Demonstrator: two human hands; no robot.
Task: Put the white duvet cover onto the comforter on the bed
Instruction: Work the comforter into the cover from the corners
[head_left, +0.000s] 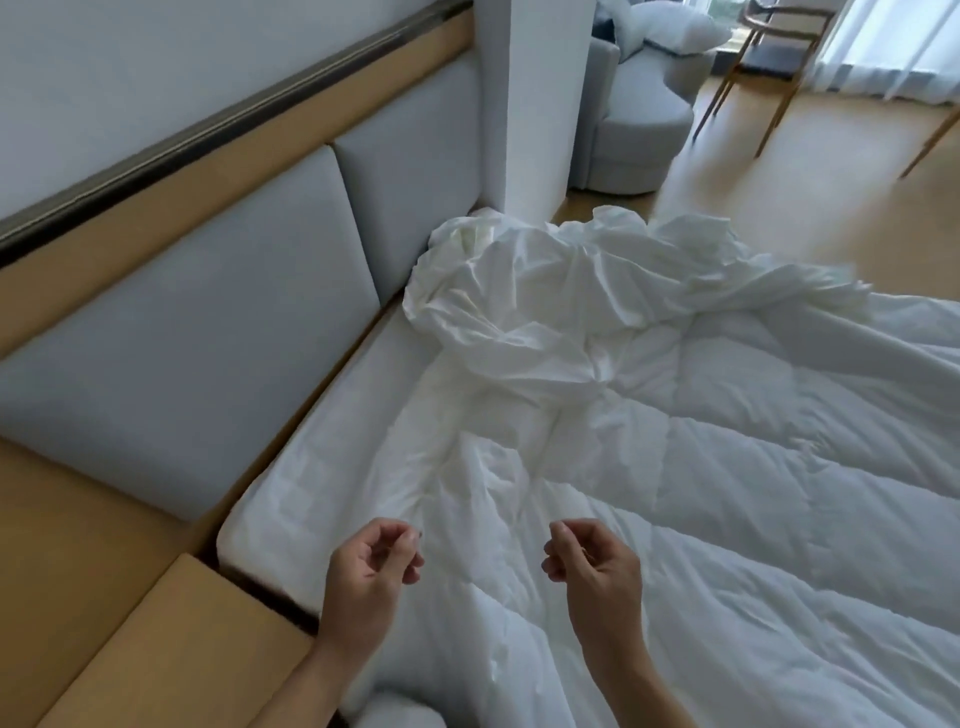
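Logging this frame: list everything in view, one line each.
duvet cover: 1, white, crumpled at the bed's far corner by the headboard
comforter: 1, white, quilted, spread over the bed
headboard panels: 2, grey, along the left wall
pillar: 1, white, beyond the bed's corner
armchair: 1, grey, behind the pillar
pillows: white, on the armchair, count unclear
chair: 1, wooden, top right
curtain: 1, white, top right
left hand: 1, fingers curled, over the comforter
right hand: 1, fingers curled, beside it
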